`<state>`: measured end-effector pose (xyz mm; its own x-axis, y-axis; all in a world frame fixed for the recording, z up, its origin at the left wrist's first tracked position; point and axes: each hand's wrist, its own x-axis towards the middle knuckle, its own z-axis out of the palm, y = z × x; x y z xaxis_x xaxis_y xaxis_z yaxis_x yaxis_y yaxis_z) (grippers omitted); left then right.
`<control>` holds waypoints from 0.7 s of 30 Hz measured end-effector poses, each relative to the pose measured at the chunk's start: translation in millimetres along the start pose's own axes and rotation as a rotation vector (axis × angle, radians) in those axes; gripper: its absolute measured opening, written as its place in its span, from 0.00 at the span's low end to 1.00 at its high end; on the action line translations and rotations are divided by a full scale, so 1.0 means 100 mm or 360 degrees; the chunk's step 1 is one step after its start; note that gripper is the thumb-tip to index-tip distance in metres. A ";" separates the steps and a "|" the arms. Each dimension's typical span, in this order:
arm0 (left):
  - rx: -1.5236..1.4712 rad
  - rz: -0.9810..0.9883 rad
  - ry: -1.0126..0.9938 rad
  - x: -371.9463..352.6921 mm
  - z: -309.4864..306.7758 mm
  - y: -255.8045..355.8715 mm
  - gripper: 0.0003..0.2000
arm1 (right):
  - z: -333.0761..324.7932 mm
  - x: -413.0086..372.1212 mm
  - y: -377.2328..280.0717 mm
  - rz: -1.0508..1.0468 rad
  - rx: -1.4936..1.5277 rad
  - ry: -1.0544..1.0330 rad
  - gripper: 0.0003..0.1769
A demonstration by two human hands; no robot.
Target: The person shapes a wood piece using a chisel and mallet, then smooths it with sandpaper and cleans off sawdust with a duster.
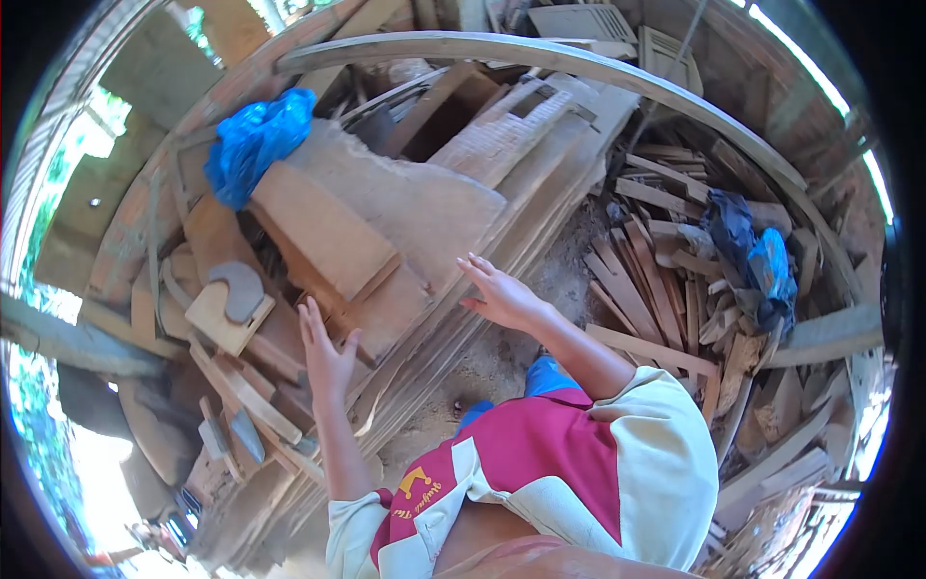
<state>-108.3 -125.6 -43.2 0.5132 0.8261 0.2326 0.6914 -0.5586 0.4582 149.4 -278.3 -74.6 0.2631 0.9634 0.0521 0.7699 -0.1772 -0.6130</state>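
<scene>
Nearest to the camera is the person's own shirt (540,463), red and cream, with a small yellow print near the collar. Just beyond it a bit of blue shorts (550,374) shows above the sandy ground (492,367).

The largest thing is the stack of long planks (540,207). It runs slantwise from the lower left to the upper right through the middle of the view. On its left side lies a wide board (318,232), flat and pale brown, with more boards under it. A long curved beam (579,63) arches over the top of the scene. To the right of the planks there is a scrap pile (666,280) of short wood pieces, thrown in many directions. A dark and blue cloth (762,265) lies on this pile. A blue plastic bag (256,140) sits at the upper end of the wide board. To the left of the board, a small rounded offcut (236,289) lies on a pale square piece.

The left hand (323,357) is spread wide with its fingers pointing up, and it grasps nothing. It is just beside the lower edge of the wide board. The right hand (502,294) is also spread and empty, over the edge of the long planks. I cannot tell if either hand touches the wood.
</scene>
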 end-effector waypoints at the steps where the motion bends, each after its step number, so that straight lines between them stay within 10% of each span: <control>1: -0.0066 0.0141 -0.0058 0.05 0.14 0.14 0.42 | -0.10 -0.04 0.14 0.0026 0.0003 0.0019 0.34; 14: -0.0422 0.0416 -0.0339 0.99 1.98 2.75 0.23 | -2.04 -0.20 2.49 0.0355 -0.0192 0.0605 0.12; 21: -0.0340 0.0664 -0.0453 1.52 2.56 3.55 0.29 | -2.57 -0.12 3.36 0.0423 -0.0214 0.0720 0.24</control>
<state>345.2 -217.3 -65.2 0.8595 0.4685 0.2044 0.2963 -0.7824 0.5477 554.2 -401.4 -78.7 0.6601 0.7043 0.2613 0.7026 -0.4558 -0.5464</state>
